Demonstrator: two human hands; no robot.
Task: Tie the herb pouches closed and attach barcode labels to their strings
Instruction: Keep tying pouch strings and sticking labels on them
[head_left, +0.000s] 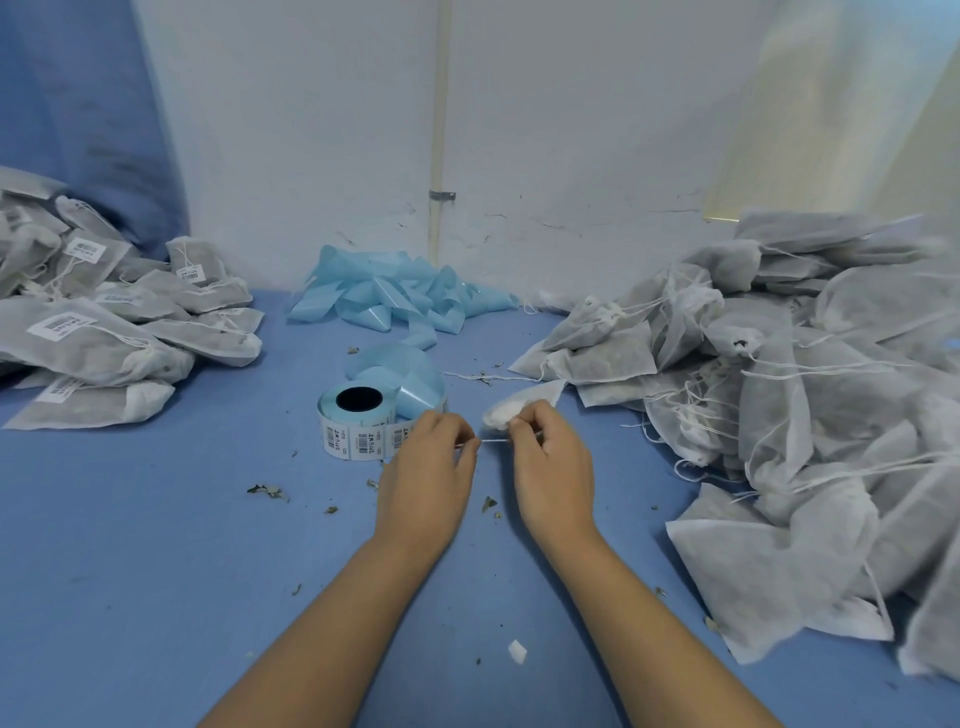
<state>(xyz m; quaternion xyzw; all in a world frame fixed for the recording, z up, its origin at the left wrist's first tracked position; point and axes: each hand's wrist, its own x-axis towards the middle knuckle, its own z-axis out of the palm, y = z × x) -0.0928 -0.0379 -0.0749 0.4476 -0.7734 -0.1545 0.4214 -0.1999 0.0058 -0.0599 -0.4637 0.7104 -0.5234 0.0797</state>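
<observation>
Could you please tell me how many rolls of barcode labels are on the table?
1: the label roll stands mid-table, just beyond the left hand. Others may lie hidden under the pouch piles.

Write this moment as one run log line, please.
left hand: pinches string | right hand: pinches string, pouch behind | label roll: on table

Two hands, a left hand (426, 457) and a right hand (550, 457), at lower centre. One label roll (358, 421) just left of them. Two pouch heaps: labelled pouches (104, 322) at left, unlabelled pouches (779, 395) at right, too many and overlapped to count. One backing strip pile (395, 296) at upper centre.
</observation>
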